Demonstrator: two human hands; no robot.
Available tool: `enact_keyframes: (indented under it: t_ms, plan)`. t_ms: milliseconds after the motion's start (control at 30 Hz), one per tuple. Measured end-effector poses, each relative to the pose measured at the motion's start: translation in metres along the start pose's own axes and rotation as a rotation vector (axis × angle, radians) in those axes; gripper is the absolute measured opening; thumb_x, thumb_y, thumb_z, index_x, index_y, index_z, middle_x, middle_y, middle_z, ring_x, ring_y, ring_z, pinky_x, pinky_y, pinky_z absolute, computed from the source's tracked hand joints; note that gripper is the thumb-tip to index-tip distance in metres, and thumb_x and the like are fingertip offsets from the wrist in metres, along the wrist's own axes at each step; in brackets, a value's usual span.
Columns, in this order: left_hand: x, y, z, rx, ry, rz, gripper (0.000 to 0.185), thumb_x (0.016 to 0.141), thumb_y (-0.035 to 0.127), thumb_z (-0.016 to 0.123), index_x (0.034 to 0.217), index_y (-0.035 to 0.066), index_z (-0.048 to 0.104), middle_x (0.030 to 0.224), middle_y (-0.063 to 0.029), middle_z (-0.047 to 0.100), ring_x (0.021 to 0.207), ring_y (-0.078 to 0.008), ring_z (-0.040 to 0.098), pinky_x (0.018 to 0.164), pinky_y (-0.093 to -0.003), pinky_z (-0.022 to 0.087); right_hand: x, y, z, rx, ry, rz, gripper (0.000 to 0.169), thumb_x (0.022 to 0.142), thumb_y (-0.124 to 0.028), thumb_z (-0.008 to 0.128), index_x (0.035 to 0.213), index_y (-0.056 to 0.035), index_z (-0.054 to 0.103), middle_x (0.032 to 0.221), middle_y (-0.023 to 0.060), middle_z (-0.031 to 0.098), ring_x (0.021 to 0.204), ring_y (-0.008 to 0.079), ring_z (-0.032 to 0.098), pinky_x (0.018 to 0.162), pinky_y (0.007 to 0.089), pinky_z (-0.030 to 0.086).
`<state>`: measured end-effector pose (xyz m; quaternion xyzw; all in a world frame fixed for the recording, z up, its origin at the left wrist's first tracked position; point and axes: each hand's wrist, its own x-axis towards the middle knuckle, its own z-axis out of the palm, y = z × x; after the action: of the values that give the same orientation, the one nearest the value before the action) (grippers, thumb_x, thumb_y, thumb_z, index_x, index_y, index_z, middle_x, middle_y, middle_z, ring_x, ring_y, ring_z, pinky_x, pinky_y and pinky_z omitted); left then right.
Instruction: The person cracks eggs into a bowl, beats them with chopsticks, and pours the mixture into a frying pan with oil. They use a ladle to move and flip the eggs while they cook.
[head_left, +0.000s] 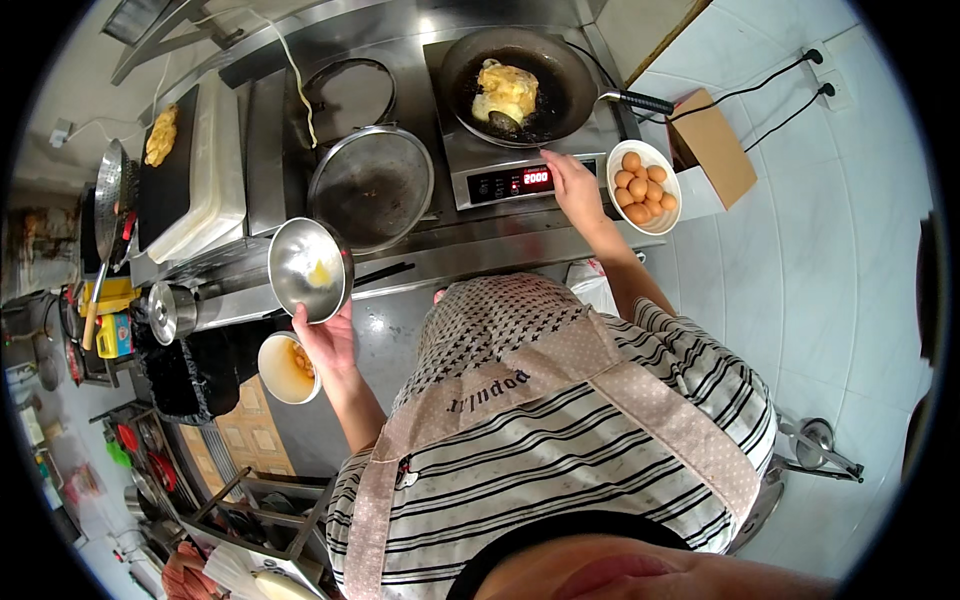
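Note:
My left hand (328, 337) grips the rim of a metal bowl (298, 259) with a little yellow residue inside. My right hand (574, 187) has its fingers at the front of the induction cooker (469, 169), beside the lit display and just below the wok; whether it holds anything is unclear. In the dark wok (568, 82), a mass of cooked egg (506, 90) lies in oil, with what looks like a ladle's bowl (502, 120) at its lower edge. A white bowl of brown eggs (677, 184) stands right of the cooker.
A round metal pan or lid (371, 187) lies left of the cooker. Another fried egg piece (161, 135) rests on a black surface. Below the counter edge are a white bin (289, 367) with eggshells and a lidded pot (171, 311). An open cardboard box (709, 150) stands by the wall.

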<state>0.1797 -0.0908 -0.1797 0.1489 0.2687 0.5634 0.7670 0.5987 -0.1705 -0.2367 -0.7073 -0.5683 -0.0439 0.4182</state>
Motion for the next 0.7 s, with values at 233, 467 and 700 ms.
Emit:
enact_keyframes:
  t_ms: [233, 467, 700]
  plan:
    - [-0.003, 0.002, -0.004, 0.053, 0.018, 0.038, 0.055, 0.084, 0.025, 0.058, 0.133, 0.007, 0.038, 0.135, -0.0154, 0.042, 0.121, -0.0322, 0.046, 0.1, -0.0485, 0.041, 0.015, 0.006, -0.036, -0.045, 0.125, 0.112, 0.021, 0.087, -0.007, 0.052, 0.106, -0.0057, 0.061, 0.093, 0.0167, 0.062, 0.084, 0.0354, 0.06, 0.072, 0.0405, 0.049]
    - [-0.002, 0.002, -0.006, 0.048, 0.014, 0.039, 0.058, 0.084, 0.024, 0.058, 0.134, 0.007, 0.036, 0.136, -0.0155, 0.041, 0.122, -0.0336, 0.045, 0.099, -0.0484, 0.041, 0.022, 0.034, -0.049, -0.012, 0.197, 0.295, 0.018, 0.089, -0.009, 0.051, 0.102, -0.0024, 0.061, 0.097, 0.0171, 0.063, 0.088, 0.0325, 0.061, 0.076, 0.0361, 0.049]
    - [-0.003, 0.005, -0.003, -0.007, 0.003, 0.003, 0.056, 0.084, 0.019, 0.059, 0.133, 0.005, 0.037, 0.135, -0.0145, 0.042, 0.123, -0.0306, 0.044, 0.1, -0.049, 0.041, 0.067, 0.077, -0.048, -0.048, 0.173, 0.039, 0.017, 0.088, -0.011, 0.053, 0.101, -0.0043, 0.062, 0.09, 0.0168, 0.062, 0.083, 0.034, 0.059, 0.072, 0.0376, 0.047]
